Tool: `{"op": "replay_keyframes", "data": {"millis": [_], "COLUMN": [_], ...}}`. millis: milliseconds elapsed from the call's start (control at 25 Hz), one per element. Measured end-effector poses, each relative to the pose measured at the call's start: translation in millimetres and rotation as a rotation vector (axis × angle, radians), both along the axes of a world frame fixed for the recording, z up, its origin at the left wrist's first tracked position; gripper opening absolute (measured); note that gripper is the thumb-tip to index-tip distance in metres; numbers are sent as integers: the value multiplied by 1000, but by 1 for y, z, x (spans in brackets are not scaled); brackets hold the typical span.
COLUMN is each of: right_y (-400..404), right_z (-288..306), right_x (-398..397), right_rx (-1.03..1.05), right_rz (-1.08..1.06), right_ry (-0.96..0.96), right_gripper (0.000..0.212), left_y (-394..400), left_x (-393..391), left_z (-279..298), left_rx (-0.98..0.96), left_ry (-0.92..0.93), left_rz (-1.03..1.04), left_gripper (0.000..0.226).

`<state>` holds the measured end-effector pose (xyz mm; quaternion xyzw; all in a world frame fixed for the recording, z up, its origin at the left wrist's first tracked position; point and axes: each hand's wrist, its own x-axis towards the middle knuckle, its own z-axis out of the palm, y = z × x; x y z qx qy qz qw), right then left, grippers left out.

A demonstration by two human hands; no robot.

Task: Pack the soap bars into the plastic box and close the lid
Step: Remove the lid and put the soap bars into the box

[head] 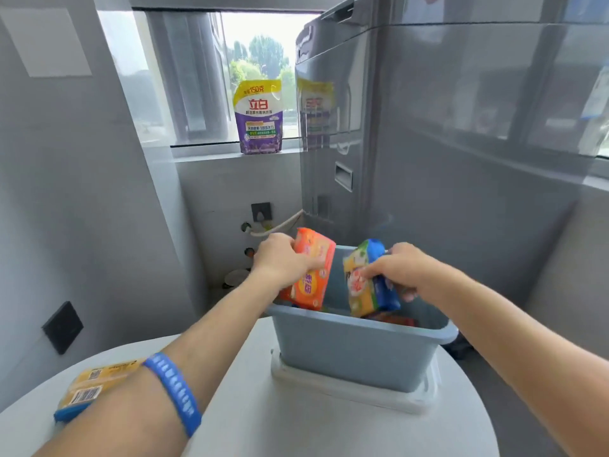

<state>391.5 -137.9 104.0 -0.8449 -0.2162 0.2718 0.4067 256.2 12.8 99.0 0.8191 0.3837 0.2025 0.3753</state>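
Note:
A blue-grey plastic box (356, 354) stands open on a white lid (349, 392) on the round white table (296, 430). My left hand (280, 262) grips an orange soap pack (313, 275), tilted over the box's left rim. My right hand (400, 268) holds a yellow-and-blue soap pack (365, 285) over the box's middle. More packs, red and orange (395, 319), lie inside the box, mostly hidden by its wall. One yellow soap pack with a blue edge (89, 387) lies on the table at the near left, partly under my left forearm.
A tall grey appliance (428, 127) rises right behind the box. A purple and yellow detergent pouch (258, 117) stands on the window sill. Wall sockets (62, 326) and a white hose (280, 225) are on the left wall and back wall.

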Motion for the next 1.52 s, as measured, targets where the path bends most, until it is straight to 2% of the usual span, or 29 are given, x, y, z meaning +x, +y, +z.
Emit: {"op": "replay_keyframes", "data": {"millis": [80,240,400,480,560,680,800,880,1040,1160,1240,1320,1400,1440,1520], "right_y": [15,29,29,28,27,25,24,24,23,17,11,8,2,-2,-14], "right_z": [-22,-50,-55,-56,-58,-59,-59,-51,-9,-1,-13,-36,-59,-67,-79], "right_x": [5,1,-1,-2,-3,-1,4,3,-29,-98,-152,-195,-225,-236,-246], "right_rx": [-161,-396,-555,-634,-693,-725,-668,-519,-149,108,252,213,59,-41,-274], "right_rz": [54,204,366,416,440,494,486,434,385,354,426,629,870,981,1150], "right_ry": [4,-72,-262,-389,-424,-415,-411,-500,-629,-836,-880,-844,-781,-738,-590], "right_gripper": [27,21,18,19,24,17,21,24,21,22,21,18,21,32,68], "left_y": [3,2,10,6,2,4,8,7,3,8,14,20,21,19,9], "left_x": [21,39,42,41,38,37,35,20,-53,-139,-196,-242,-273,-283,-292], "left_z": [-14,-39,-53,-53,-49,-53,-51,-41,-16,-42,-75,-100,-105,-102,-93], "left_rx": [137,188,91,281,538,603,504,438,437,395,349,332,367,388,364], "left_ry": [273,566,584,617,627,657,575,376,-1,-55,68,272,376,363,371], "left_rz": [0,-112,-178,-185,-185,-219,-230,-216,-147,0,96,81,-10,-54,-195], "left_gripper": [60,52,31,20,12,17,16,12,13,15,17,16,12,11,22]}}
